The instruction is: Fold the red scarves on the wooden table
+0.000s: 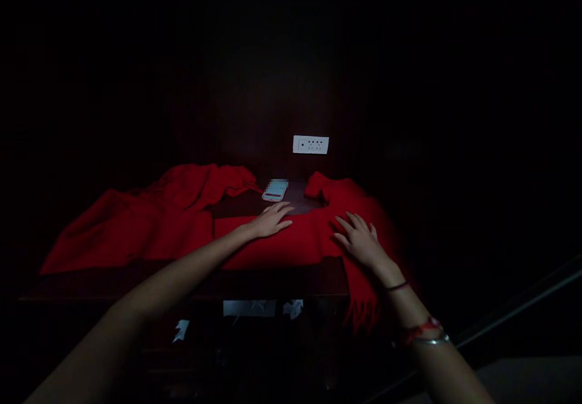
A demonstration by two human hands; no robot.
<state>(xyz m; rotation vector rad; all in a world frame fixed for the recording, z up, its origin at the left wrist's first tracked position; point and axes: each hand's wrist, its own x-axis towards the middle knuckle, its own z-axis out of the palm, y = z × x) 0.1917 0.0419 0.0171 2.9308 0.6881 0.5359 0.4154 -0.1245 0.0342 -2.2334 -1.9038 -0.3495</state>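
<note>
A long red scarf (268, 249) lies across a dark desk, with a flat folded stretch in the middle. Its loose, rumpled part (195, 188) spreads to the left and back. On the right the cloth curves back, and a fringed end hangs over the front edge. My left hand (271, 221) rests on the flat middle stretch, fingers spread. Over the scarf's right part is my right hand (361, 240), palm down with the fingers apart. Neither hand grips the cloth. A phone (275, 190) with a lit screen lies just beyond my left fingertips.
A white socket plate (311, 144) is on the dark wall behind the desk (182, 282). Pale papers (249, 308) show below the desk's front edge. The surroundings are very dark, and a light diagonal edge runs at the lower right.
</note>
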